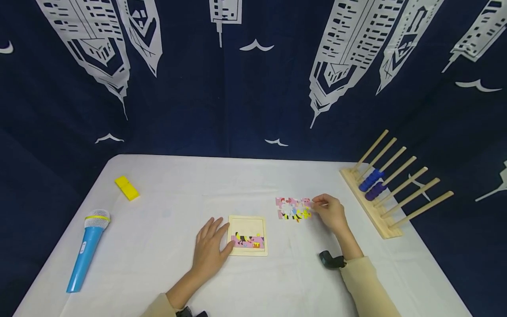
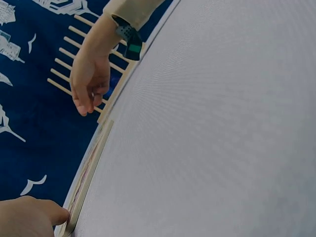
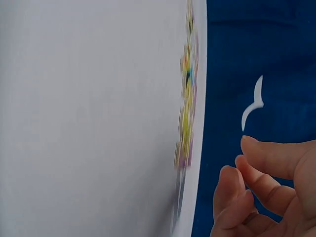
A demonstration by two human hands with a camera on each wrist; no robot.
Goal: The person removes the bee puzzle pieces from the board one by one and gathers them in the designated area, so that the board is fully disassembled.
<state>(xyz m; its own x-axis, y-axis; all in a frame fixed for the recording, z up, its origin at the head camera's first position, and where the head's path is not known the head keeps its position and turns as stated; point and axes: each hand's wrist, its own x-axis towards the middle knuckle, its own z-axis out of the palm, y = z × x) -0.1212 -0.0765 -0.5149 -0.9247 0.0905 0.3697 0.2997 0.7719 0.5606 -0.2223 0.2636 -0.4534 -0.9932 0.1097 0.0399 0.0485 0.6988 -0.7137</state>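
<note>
A wooden puzzle tray [image 1: 247, 220] lies on the table, its lower part filled with pink pieces [image 1: 247, 242] showing a black-and-yellow bee. With fingers spread, my left hand [image 1: 211, 248] rests at the tray's left edge; its thumb [image 2: 57, 212] touches the rim in the left wrist view. Loose puzzle pieces [image 1: 293, 209], pink, white and yellow, lie in a cluster right of the tray. My right hand [image 1: 329, 212] is over the cluster's right edge, fingers bent. In the right wrist view its thumb [image 3: 266, 155] and fingers stand slightly apart, and no piece shows between them.
A wooden rack with upright pegs [image 1: 372, 207] and blue and purple beads stands at the table's right edge. At the left lie a blue toy microphone [image 1: 87, 253] and a yellow block [image 1: 126, 188]. A dark patterned cloth [image 1: 253, 101] hangs behind the white table [image 1: 166, 211].
</note>
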